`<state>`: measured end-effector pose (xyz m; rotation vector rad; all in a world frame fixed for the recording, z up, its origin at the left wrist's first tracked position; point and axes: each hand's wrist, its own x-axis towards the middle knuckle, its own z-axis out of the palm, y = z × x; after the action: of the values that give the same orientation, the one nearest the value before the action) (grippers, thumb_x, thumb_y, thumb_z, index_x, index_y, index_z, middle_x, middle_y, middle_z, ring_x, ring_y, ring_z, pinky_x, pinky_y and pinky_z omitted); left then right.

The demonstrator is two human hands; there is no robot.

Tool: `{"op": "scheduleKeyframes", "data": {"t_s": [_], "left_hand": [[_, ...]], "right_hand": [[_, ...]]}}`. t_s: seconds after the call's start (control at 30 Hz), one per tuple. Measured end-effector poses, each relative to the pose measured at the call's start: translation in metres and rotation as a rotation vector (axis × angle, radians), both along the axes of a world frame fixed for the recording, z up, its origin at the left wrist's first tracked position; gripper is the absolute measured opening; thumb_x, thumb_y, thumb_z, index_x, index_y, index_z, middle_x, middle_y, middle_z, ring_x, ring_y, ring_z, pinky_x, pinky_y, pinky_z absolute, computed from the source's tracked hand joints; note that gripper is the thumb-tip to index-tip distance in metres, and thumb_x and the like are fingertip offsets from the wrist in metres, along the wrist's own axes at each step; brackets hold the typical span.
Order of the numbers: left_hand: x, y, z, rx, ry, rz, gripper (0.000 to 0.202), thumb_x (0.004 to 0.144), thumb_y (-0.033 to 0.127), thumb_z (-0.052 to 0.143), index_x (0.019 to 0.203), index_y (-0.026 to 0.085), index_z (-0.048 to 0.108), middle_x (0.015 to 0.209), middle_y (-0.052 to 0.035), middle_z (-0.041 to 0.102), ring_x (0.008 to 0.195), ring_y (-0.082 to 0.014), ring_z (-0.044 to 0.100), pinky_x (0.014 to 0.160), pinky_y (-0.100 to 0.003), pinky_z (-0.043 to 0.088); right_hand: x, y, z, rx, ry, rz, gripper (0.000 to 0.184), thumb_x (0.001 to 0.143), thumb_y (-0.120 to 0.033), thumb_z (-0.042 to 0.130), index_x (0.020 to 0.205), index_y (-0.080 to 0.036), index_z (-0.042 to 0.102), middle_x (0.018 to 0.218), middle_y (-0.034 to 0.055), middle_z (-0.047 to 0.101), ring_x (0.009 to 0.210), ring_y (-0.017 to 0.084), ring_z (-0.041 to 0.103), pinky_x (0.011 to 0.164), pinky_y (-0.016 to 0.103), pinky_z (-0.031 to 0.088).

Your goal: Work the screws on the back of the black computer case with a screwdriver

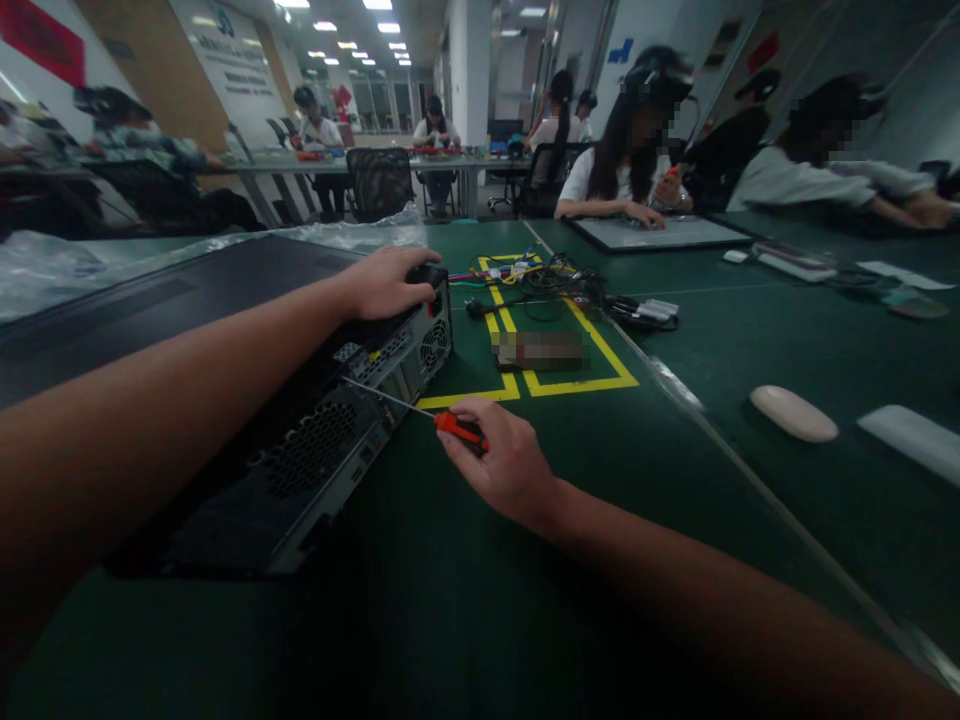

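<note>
A black desktop computer case (pixel 247 290) lies on its side at the left, its rear panel with vents and slots turned toward me. My left hand (pixel 390 283) rests on the case's top near its far rear corner, fingers stretched out and thumb apart. Closed around the red and black handle of a screwdriver (pixel 461 430) is my right hand (pixel 510 462). The screwdriver's thin shaft points left, and its tip meets the rear panel beside the expansion slots. Whether the tip sits in a screw is too small to tell.
Bundled cables (pixel 570 280) and a blurred box-like thing (pixel 540 351) lie by yellow tape (pixel 585 385) on the green table (pixel 465 600). Clear plastic wrap (pixel 360 232) is behind the case. A pale mouse (pixel 793 413) lies right. Other people sit across the table.
</note>
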<state>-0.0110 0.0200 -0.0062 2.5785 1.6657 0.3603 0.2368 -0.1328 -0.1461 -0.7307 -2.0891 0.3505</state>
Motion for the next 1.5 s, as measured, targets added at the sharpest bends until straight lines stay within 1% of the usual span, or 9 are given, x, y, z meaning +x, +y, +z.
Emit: {"op": "scheduleKeyframes", "data": {"t_s": [0.07,0.17,0.33,0.47,0.6,0.7,0.9,1.13,1.5], "left_hand": [[0.000,0.001,0.000,-0.010,0.026,0.004,0.087,0.095,0.053,0.054,0.171,0.012,0.059,0.171,-0.0208,0.063,0.160,-0.0428,0.056,0.137,-0.054,0.038],[-0.001,0.002,0.000,-0.036,0.050,0.004,0.086,0.096,0.057,0.052,0.171,0.017,0.060,0.172,-0.0181,0.064,0.159,-0.0426,0.057,0.137,-0.054,0.039],[-0.002,0.004,0.001,-0.032,0.107,0.001,0.085,0.095,0.061,0.051,0.170,0.024,0.063,0.166,-0.0143,0.070,0.153,-0.0437,0.061,0.134,-0.055,0.043],[-0.002,0.013,0.007,-0.026,0.159,-0.027,0.084,0.090,0.061,0.057,0.165,0.024,0.067,0.156,-0.0164,0.075,0.148,-0.0461,0.064,0.130,-0.058,0.046],[0.001,0.023,0.014,-0.067,0.179,0.002,0.084,0.087,0.064,0.057,0.157,0.022,0.073,0.144,-0.0157,0.079,0.136,-0.0408,0.071,0.122,-0.050,0.053],[0.005,0.025,0.011,-0.074,0.166,0.037,0.082,0.088,0.065,0.055,0.155,0.021,0.074,0.146,-0.0128,0.079,0.137,-0.0378,0.070,0.121,-0.045,0.053],[0.007,0.022,-0.002,-0.044,0.069,0.057,0.080,0.090,0.060,0.053,0.155,0.018,0.075,0.150,-0.0150,0.078,0.138,-0.0387,0.071,0.123,-0.046,0.052],[0.009,0.015,0.002,-0.036,0.062,0.063,0.078,0.092,0.056,0.055,0.157,0.018,0.076,0.154,-0.0159,0.077,0.141,-0.0428,0.070,0.124,-0.053,0.051],[0.012,0.007,0.004,-0.017,0.090,0.108,0.074,0.095,0.055,0.055,0.158,0.021,0.075,0.150,-0.0132,0.079,0.134,-0.0386,0.073,0.117,-0.047,0.055]], "right_hand": [[-0.001,0.001,0.000,0.012,0.011,0.024,0.018,0.112,-0.025,0.071,0.130,-0.022,0.069,0.118,0.0104,0.085,0.107,0.024,0.084,0.097,0.039,0.069],[-0.003,0.001,-0.001,0.028,-0.002,0.033,0.013,0.116,-0.027,0.067,0.127,-0.021,0.070,0.115,0.0106,0.084,0.105,0.024,0.083,0.096,0.038,0.068],[-0.005,0.000,-0.003,0.022,-0.048,0.022,0.013,0.116,-0.029,0.069,0.127,-0.022,0.070,0.117,0.0097,0.084,0.110,0.023,0.083,0.099,0.035,0.067],[-0.006,-0.001,-0.005,0.027,-0.044,0.035,0.015,0.117,-0.026,0.068,0.130,-0.019,0.070,0.121,0.0129,0.085,0.111,0.024,0.083,0.100,0.038,0.068],[-0.008,0.000,-0.010,0.060,-0.005,0.023,0.015,0.117,-0.028,0.069,0.128,-0.019,0.070,0.118,0.0116,0.085,0.108,0.024,0.084,0.098,0.037,0.069],[-0.008,0.000,-0.012,0.080,0.016,0.012,0.015,0.117,-0.031,0.068,0.127,-0.020,0.071,0.114,0.0102,0.084,0.103,0.023,0.083,0.095,0.036,0.069],[-0.006,0.000,-0.012,0.116,0.033,0.024,0.017,0.119,-0.031,0.064,0.129,-0.019,0.071,0.112,0.0101,0.084,0.099,0.023,0.082,0.092,0.036,0.068],[-0.004,-0.001,-0.012,0.096,0.012,-0.007,0.016,0.118,-0.033,0.067,0.128,-0.021,0.072,0.111,0.0088,0.084,0.098,0.022,0.082,0.092,0.035,0.068],[-0.004,-0.002,-0.009,0.077,0.037,0.000,0.019,0.119,-0.036,0.066,0.127,-0.021,0.073,0.111,0.0092,0.085,0.100,0.023,0.082,0.093,0.035,0.067]]}}
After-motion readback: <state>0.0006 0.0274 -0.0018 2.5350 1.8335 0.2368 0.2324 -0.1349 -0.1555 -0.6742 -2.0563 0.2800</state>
